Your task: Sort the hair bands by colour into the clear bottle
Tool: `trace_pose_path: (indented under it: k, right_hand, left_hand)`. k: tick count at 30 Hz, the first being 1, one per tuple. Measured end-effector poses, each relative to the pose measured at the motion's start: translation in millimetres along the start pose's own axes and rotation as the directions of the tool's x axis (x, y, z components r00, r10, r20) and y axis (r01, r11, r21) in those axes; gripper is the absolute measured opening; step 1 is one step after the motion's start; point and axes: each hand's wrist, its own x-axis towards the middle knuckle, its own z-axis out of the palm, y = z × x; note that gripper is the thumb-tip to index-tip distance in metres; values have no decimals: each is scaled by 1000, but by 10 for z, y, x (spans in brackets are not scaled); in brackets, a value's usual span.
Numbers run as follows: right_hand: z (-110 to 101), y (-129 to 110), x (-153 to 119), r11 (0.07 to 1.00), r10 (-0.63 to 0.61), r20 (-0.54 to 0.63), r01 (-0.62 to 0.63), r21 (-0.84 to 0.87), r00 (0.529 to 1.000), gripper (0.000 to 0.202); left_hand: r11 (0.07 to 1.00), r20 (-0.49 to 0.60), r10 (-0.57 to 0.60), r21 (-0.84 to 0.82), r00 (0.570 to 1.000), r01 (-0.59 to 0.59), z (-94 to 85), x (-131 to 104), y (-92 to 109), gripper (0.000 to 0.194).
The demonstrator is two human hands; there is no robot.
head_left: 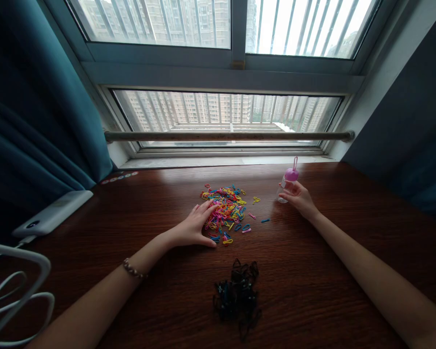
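Observation:
A loose pile of small colourful bands (227,209) lies on the dark wooden table (152,286). My left hand (194,225) rests at the pile's left side, its fingers spread and the fingertips touching the bands. At the right, my right hand (298,198) has its thumb and fingers around a small clear bottle (281,195) with a pink-purple lid and a loop on top. The bottle stands upright on the table. Nearer to me sits a tangled heap of black bands (240,293).
A white power strip or box (54,212) with a white cable (32,257) is at the left, beside a blue curtain (32,106). Behind the table are a window and a horizontal rail (225,136). A strip of round stickers (119,178) lies at the back left.

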Motion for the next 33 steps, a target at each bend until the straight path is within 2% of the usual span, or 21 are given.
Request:
trace_pose_path:
  k: [5,8,9,11,13,14,15,16,17,18,19,22,23,25,27,30,33]
  right_hand:
    - [7,-5,7,1000,22,23,-22,-12,999,61]
    - [3,-1,17,1000,-10,28,11,-14,1000,66]
    - [-5,-17,11,999,-28,-6,28,-33,1000,69]
    - [-19,-98,-35,990,-70,-176,46,-135,982,67]
    - [-2,-251,-139,950,-139,-384,12,-313,913,54]
    - [30,-347,-212,911,-181,-437,-16,-411,881,45]
    - [79,-447,-295,862,-211,-406,-26,-506,889,38]
    - [147,-541,-383,805,-203,-280,-3,-593,938,32]
    - [228,-623,-472,747,-155,-110,43,-664,982,32]
    - [317,-685,-556,691,-76,52,90,-717,996,34]
    - [407,-723,-628,634,-5,132,105,-766,991,35]
    - [623,-706,-737,517,126,170,81,-852,977,40]
    - [672,-673,-732,518,133,180,86,-851,975,38]
    - [751,-602,-674,583,105,237,133,-802,966,27]
    - [841,-555,-574,674,46,310,200,-712,950,14]
    - [1039,-539,-390,755,-47,378,281,-592,924,5]
    - [1250,-543,-182,807,-121,376,312,-501,919,8]
  left_hand:
    - [1000,5,-10,16,1000,10,23,11,-23,107]
    - [1000,14,-8,21,1000,8,17,12,-24,107]
    - [1000,14,-3,19,1000,3,13,9,-24,106]
    - [1000,12,5,13,1000,-5,10,1,-24,103]
    - [1000,1,5,7,1000,-5,21,-10,-25,102]
    - [1000,-14,5,4,1000,-5,34,-14,-24,102]
    - [1000,-40,4,2,999,-4,50,-17,-20,102]
    - [1000,-75,0,2,997,0,69,-17,-16,102]
    - [1000,-119,-12,5,993,13,89,-14,-13,102]
    - [999,-168,-36,13,985,38,111,-5,-14,102]
    - [997,-218,-70,22,973,76,133,10,-24,101]
    - [969,-339,-215,44,916,244,186,92,-126,101]
    - [952,-365,-268,42,891,303,195,131,-185,103]
    - [919,-381,-355,23,854,393,195,226,-318,104]
    - [918,-363,-367,5,856,396,173,337,-434,99]
    - [960,-369,-277,-66,887,272,123,513,-505,79]
    - [973,-402,-186,-201,897,112,93,662,-463,57]
